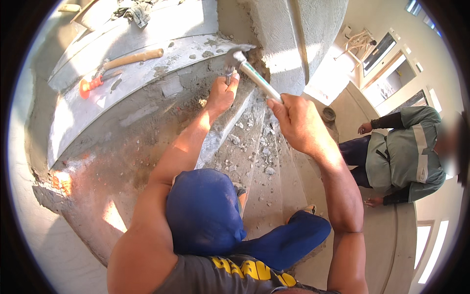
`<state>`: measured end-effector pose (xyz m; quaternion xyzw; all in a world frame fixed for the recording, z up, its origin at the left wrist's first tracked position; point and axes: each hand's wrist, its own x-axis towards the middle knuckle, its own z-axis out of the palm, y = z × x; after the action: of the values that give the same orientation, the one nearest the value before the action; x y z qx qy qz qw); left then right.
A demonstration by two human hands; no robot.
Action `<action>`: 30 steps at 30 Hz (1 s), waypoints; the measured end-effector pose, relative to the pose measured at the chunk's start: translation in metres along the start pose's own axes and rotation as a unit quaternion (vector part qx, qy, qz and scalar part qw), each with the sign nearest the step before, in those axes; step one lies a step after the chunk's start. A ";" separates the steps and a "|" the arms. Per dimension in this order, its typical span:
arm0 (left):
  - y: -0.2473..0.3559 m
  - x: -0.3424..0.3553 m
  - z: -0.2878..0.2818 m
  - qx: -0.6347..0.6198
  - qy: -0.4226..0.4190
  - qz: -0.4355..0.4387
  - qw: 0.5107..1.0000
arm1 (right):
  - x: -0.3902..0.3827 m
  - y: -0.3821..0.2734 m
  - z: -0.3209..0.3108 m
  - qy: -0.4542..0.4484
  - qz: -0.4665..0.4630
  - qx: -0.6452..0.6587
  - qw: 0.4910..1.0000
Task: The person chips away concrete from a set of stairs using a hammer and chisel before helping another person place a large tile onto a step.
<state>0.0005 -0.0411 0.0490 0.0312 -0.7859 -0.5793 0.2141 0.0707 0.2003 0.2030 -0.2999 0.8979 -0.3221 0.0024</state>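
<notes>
My left hand (223, 96) is closed around a metal chisel (228, 77), held upright against the rough edge of a curved concrete step. My right hand (299, 122) grips the pale handle of a hammer (263, 82). The hammer's head is over the chisel's top; whether they touch I cannot tell. The chisel's lower end is hidden by my fingers. Broken rubble (235, 140) lies on the surface below my hands, beside my bent legs in blue trousers.
On the pale ledge at left lie a wooden-handled tool (134, 59) and an orange-guarded tool (90, 86). A crumpled cloth (139, 14) rests above. A curved column (281, 39) rises ahead. At right stand a person in a green shirt (399, 154) and a small bucket (328, 114).
</notes>
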 end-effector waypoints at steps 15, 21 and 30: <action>0.002 -0.002 -0.001 -0.002 -0.003 -0.007 1.000 | 0.011 0.002 -0.003 -0.002 -0.017 -0.055 0.998; -0.010 -0.006 0.005 -0.009 -0.029 -0.016 0.999 | -0.016 -0.078 -0.129 0.245 -0.184 0.383 0.871; -0.001 -0.007 -0.002 0.023 -0.002 -0.010 1.000 | 0.007 -0.002 -0.010 -0.028 -0.008 -0.078 0.997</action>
<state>0.0071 -0.0414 0.0465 0.0430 -0.7991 -0.5632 0.2059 0.0637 0.2011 0.2135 -0.3148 0.9175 -0.2429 0.0013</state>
